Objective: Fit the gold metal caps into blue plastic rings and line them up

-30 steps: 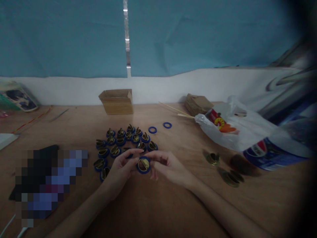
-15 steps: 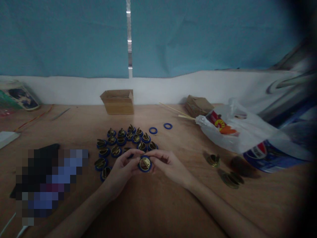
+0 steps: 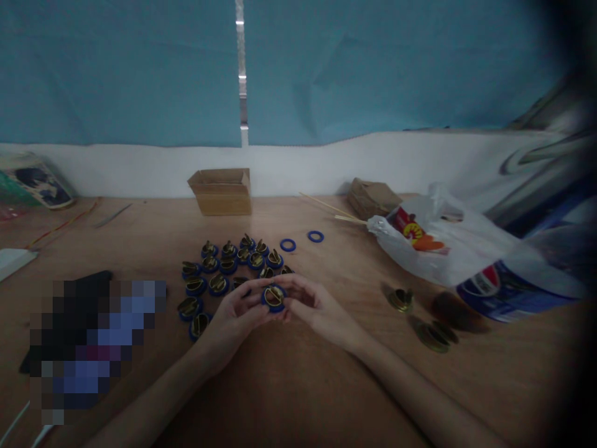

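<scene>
Between my two hands is a round gold metal clip piece (image 3: 273,298) with a blue ring around its edge. My left hand (image 3: 240,311) grips its left side, thumb and fingers closed on it. From the right, my right hand (image 3: 310,308) pinches the same piece. Just beyond my hands, several similar blue-ringed gold clip pieces (image 3: 219,284) lie grouped on the table, some partly hidden by my fingers. Two loose blue rings, one nearer (image 3: 288,245) and one farther (image 3: 316,236), lie behind the group. Off to the right sit gold pieces without blue rings (image 3: 402,300).
An open cardboard box (image 3: 222,193) stands against the wall, with a brown package (image 3: 373,198) farther right. A plastic bag (image 3: 420,261) and a blue Pepsi bottle (image 3: 513,292) lie at right. At left are a dark flat object (image 3: 65,311), partly pixelated, and a white block (image 3: 13,261).
The held piece has tilted and risen slightly between my hands. My thumbs have shifted lower on it, and my right fingers now arch over behind it.
</scene>
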### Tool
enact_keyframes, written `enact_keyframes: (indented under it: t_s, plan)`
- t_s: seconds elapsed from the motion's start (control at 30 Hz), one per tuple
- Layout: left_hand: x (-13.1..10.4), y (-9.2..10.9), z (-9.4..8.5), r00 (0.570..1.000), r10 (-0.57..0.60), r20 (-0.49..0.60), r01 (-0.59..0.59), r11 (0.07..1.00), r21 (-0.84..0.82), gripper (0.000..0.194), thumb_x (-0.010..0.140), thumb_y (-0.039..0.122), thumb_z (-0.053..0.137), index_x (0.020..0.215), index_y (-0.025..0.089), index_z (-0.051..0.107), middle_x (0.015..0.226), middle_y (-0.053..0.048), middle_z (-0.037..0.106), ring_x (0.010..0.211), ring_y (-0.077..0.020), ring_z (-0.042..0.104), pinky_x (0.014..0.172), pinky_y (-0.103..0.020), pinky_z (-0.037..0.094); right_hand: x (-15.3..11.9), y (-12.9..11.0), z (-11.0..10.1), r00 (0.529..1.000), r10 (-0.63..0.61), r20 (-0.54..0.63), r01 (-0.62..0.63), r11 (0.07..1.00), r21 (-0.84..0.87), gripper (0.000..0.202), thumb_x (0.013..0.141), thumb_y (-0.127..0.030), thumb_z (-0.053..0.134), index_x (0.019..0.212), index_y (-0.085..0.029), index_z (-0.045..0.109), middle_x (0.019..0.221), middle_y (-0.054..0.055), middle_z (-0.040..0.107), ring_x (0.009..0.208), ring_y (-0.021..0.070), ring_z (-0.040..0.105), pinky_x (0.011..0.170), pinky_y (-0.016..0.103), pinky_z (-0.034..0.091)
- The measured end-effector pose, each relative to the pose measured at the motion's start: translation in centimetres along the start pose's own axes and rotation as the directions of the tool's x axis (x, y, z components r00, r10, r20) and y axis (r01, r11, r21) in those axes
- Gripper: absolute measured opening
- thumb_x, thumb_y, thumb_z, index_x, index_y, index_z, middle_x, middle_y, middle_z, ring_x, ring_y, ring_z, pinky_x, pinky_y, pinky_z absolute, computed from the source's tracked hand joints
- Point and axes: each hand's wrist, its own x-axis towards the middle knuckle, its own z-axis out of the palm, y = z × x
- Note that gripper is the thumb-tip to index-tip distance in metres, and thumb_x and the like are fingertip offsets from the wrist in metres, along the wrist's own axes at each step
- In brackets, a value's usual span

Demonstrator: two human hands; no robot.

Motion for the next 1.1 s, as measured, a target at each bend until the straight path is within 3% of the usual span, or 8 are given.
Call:
enact_keyframes:
  t_s: [0.2,0.33,0.47,0.63,0.87,0.93,1.03,1.1]
  plan:
    - [0.0,0.4,0.3,1.000,-0.003,-0.004,0.003,1.000,0.001,0.040,0.078,0.017,0.068,0.116,0.016,0.055,0.110,-0.011,0.070,0.101,-0.0224,0.067,0.093,-0.037,0.050,-0.1,-0.1,-0.2,1.000,-0.015,-0.002,0.015,1.000,-0.012,0.035,0.079,-0.017,0.059,0.113,-0.021,0.056,0.097,0.004,0.067,0.073,0.0119,0.064,0.066,0.027,0.052]
    - [0.0,0.8,0.8,0.999,-0.009,-0.048,0.010,1.000,0.020,0.043,0.075,0.019,0.070,0.116,0.015,0.056,0.115,-0.010,0.068,0.108,-0.0226,0.064,0.100,-0.037,0.045,0.3,-0.3,-1.8,0.987,-0.076,-0.142,0.060,0.991,-0.116,0.028,0.081,-0.021,0.055,0.108,-0.019,0.057,0.094,0.005,0.067,0.069,0.0123,0.063,0.066,0.029,0.052]
    - [0.1,0.6,0.6,0.995,-0.015,-0.101,0.021,0.998,0.061,0.047,0.065,0.015,0.078,0.108,0.014,0.058,0.109,-0.010,0.071,0.106,-0.0225,0.065,0.101,-0.038,0.044,1.0,-0.3,-3.7,0.907,-0.148,-0.394,0.037,0.960,-0.277,0.018,0.082,-0.027,0.050,0.092,-0.016,0.061,0.075,0.002,0.065,0.054,0.0104,0.057,0.056,0.026,0.047]
    - [0.2,0.3,0.5,0.992,-0.019,-0.126,0.033,0.993,0.113,0.037,0.062,0.017,0.080,0.090,0.015,0.057,0.099,-0.008,0.073,0.097,-0.0211,0.068,0.094,-0.036,0.048,1.6,0.3,-5.2,0.849,-0.184,-0.495,-0.011,0.931,-0.365,0.017,0.079,-0.028,0.048,0.083,-0.015,0.060,0.067,0.001,0.062,0.049,0.0114,0.055,0.051,0.026,0.046]
    - [0.0,0.1,0.7,0.992,0.013,-0.123,0.030,0.940,0.339,0.026,0.072,0.033,0.070,0.082,0.016,0.052,0.084,-0.004,0.069,0.083,-0.0203,0.069,0.074,-0.034,0.053,0.5,-2.2,-7.5,0.755,-0.428,-0.498,-0.096,0.678,-0.729,0.018,0.080,-0.023,0.046,0.086,-0.017,0.061,0.071,0.003,0.063,0.056,0.0151,0.060,0.054,0.027,0.047]
    - [-0.3,0.0,0.7,0.991,0.128,-0.040,-0.086,0.833,0.546,0.025,0.075,0.028,0.066,0.094,0.017,0.054,0.091,-0.005,0.067,0.086,-0.0199,0.067,0.075,-0.035,0.052,-0.6,-4.0,-8.2,0.722,-0.519,-0.458,-0.133,0.545,-0.828,0.020,0.080,-0.023,0.045,0.088,-0.018,0.062,0.073,0.003,0.065,0.060,0.0164,0.062,0.057,0.028,0.046]
    - [-0.9,0.0,0.9,0.939,0.302,0.166,-0.297,0.470,0.831,0.029,0.078,0.020,0.060,0.106,0.020,0.053,0.100,-0.006,0.064,0.095,-0.0219,0.061,0.085,-0.041,0.047,-2.9,-6.7,-9.2,0.667,-0.594,-0.449,-0.272,0.367,-0.889,0.022,0.083,-0.027,0.044,0.091,-0.019,0.063,0.068,0.002,0.064,0.056,0.0165,0.059,0.055,0.028,0.043]
    - [-1.1,0.0,0.9,0.899,0.337,0.280,-0.364,0.220,0.905,0.022,0.076,0.017,0.059,0.098,0.020,0.056,0.097,-0.006,0.063,0.096,-0.0236,0.058,0.089,-0.044,0.043,-5.0,-7.8,-9.9,0.724,-0.501,-0.473,-0.422,0.220,-0.879,0.021,0.083,-0.027,0.045,0.085,-0.020,0.064,0.060,0.003,0.062,0.053,0.0184,0.058,0.052,0.028,0.039]
